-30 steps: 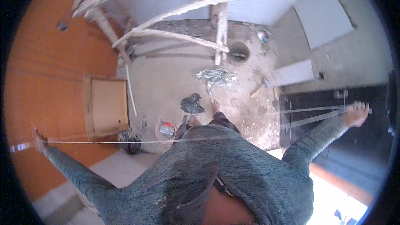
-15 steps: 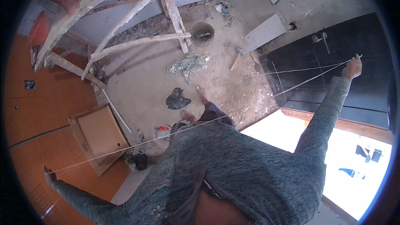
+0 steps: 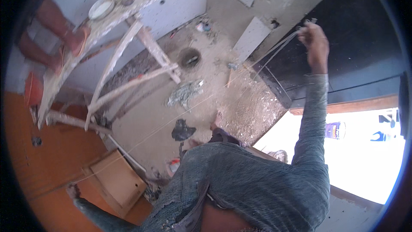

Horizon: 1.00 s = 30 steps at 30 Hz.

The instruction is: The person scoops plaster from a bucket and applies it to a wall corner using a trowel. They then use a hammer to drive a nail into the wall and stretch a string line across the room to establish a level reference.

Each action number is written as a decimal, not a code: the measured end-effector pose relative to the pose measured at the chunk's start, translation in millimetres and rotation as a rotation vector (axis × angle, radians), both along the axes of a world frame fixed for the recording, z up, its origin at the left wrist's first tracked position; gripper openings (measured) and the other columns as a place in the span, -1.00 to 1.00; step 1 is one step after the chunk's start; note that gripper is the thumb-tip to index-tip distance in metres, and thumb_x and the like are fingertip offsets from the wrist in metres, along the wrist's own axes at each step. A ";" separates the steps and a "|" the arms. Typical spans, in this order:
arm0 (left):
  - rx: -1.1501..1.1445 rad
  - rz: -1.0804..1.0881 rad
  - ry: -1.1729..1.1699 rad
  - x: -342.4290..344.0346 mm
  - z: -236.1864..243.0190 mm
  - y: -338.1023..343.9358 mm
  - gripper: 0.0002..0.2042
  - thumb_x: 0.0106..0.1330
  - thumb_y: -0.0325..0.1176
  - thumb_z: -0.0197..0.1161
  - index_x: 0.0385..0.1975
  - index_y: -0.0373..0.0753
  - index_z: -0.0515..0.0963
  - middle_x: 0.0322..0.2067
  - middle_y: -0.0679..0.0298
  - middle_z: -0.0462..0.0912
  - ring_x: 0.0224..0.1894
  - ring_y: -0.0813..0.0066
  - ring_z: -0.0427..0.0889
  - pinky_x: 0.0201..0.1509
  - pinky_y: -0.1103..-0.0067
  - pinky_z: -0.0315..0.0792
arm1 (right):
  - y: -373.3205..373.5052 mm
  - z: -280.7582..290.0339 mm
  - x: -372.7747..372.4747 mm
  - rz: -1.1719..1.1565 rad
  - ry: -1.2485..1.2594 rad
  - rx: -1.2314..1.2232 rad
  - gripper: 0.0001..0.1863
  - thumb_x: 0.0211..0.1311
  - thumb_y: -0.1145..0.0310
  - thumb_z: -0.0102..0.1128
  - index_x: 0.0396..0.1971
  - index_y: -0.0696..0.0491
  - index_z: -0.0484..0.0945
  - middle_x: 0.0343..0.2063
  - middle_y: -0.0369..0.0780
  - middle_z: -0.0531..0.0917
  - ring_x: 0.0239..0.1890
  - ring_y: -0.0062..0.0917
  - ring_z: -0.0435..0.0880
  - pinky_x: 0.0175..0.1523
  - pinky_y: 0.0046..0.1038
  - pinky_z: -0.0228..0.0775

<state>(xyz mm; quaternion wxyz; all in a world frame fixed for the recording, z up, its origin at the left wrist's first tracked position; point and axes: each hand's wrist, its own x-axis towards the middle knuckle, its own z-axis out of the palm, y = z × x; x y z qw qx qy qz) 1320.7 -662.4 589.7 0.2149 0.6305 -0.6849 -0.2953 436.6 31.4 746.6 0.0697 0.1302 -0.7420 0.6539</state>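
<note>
A thin pale string stretches across the room between my raised arms. On the right, my right hand is closed on its bunched end, held up in front of the black door panel. Doubled strands run down and left from these fingers. At the lower left, my left hand is closed on the string's other end, beside the orange tiled wall. Its fingers look small and slightly blurred. Between the hands, the string crosses above the dusty floor.
Another person's feet stand on a rough wooden scaffold, with a white bowl on its plank. A bucket, crumpled cloth, black plastic bag and hammer are on the floor. A brown panel leans left.
My right hand has moved up and left, bringing its string end along. My left hand has shifted right and slightly down. The view has turned, showing more of the scaffold plank.
</note>
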 end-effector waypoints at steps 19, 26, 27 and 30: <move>0.437 -1.252 0.798 -779.0 8.3 436.7 -0.52 0.29 -0.26 0.25 0.12 -0.37 0.33 -0.04 0.16 0.50 0.01 0.45 0.48 0.12 0.50 0.35 | -97.6 -104.9 2.0 0.545 -0.023 -0.040 -0.71 0.33 0.26 0.08 -0.25 0.22 0.54 -0.43 -0.21 0.64 -0.39 -0.65 0.61 -0.28 -0.57 0.47; 0.725 -1.268 1.026 -866.3 24.3 476.8 -0.62 0.31 -0.50 0.16 0.12 -0.33 0.34 -0.14 0.27 0.54 -0.14 0.60 0.53 -0.04 0.67 0.45 | -80.2 -85.6 -28.1 0.389 -0.202 -0.188 -0.74 0.27 0.32 0.15 -0.26 0.24 0.57 -0.47 -0.27 0.64 -0.40 -0.70 0.56 -0.30 -0.59 0.44; 0.718 -1.277 0.989 -876.5 24.2 479.3 -0.64 0.31 -0.51 0.15 0.10 -0.33 0.35 -0.15 0.27 0.55 -0.15 0.60 0.54 -0.05 0.67 0.45 | -77.6 -93.5 -37.8 0.338 -0.201 -0.180 -0.74 0.26 0.32 0.16 -0.25 0.24 0.57 -0.47 -0.26 0.64 -0.41 -0.70 0.56 -0.30 -0.59 0.44; 0.714 -1.303 0.908 -904.5 28.6 480.7 -0.70 0.30 -0.54 0.14 0.04 -0.36 0.41 -0.20 0.27 0.58 -0.19 0.61 0.55 -0.09 0.66 0.47 | -71.9 -108.7 -67.1 0.235 -0.203 -0.147 -0.74 0.24 0.32 0.19 -0.24 0.24 0.58 -0.47 -0.26 0.65 -0.41 -0.69 0.56 -0.30 -0.60 0.44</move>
